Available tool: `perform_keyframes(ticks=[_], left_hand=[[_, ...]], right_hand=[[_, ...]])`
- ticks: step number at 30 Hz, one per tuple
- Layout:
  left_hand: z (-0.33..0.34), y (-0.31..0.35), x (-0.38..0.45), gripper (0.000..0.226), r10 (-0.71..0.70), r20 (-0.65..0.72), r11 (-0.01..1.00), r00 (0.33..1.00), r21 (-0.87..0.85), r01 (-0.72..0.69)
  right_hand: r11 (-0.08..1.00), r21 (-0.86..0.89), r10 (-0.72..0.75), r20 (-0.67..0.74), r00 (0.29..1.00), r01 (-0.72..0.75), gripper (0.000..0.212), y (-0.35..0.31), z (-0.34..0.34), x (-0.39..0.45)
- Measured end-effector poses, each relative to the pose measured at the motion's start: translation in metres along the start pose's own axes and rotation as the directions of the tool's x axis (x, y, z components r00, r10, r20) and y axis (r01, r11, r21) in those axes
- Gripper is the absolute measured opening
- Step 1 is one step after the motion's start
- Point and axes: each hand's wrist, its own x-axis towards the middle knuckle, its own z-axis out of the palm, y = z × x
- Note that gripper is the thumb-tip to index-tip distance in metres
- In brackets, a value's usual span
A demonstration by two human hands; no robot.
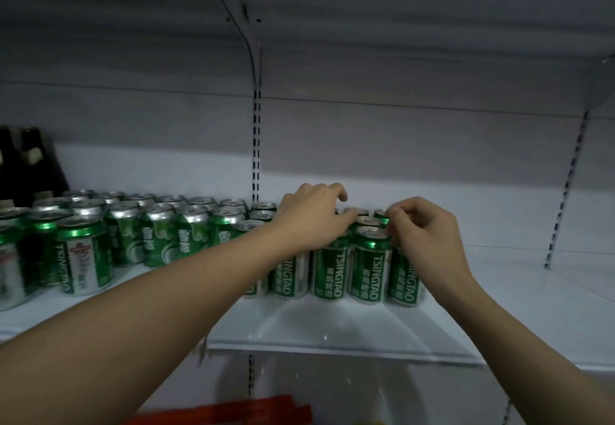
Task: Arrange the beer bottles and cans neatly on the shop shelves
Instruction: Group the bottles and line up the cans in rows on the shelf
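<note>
Both hands are down on the Tsingtao cans (369, 268) at the front of the white shelf (332, 328): the right hand (422, 235) has its grip narrow, fingertips pinching a can's rim, while the left hand (312, 221) lies over the can tops with fingers loosely curled, and I can't tell whether it holds one. Looks like the squaring-up step, beside the snow-label cans (159, 235) and dark bottles (30, 165). Next calls for small nudges until the labels face front and the row runs straight.

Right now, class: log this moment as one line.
left hand resting on Tsingtao cans | right hand pinching can rim | shelf
</note>
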Motion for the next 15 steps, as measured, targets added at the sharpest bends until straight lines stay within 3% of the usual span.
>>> perform_keyframes(ticks=[7, 15], left_hand=[[-0.040, -0.071, -0.033, 0.028, -0.134, -0.065, 0.990, 0.989, 0.030, 0.136], [-0.081, -0.168, -0.092, 0.021, -0.322, -0.092, 0.939, 0.942, 0.100, 0.330]], right_hand=[[0.999, 0.035, -0.031, 0.243, 0.970, 0.023, 0.015, -0.039, 0.073, -0.016], [0.998, 0.041, -0.064, 0.490, 0.869, 0.051, 0.018, -0.056, 0.182, -0.048]])
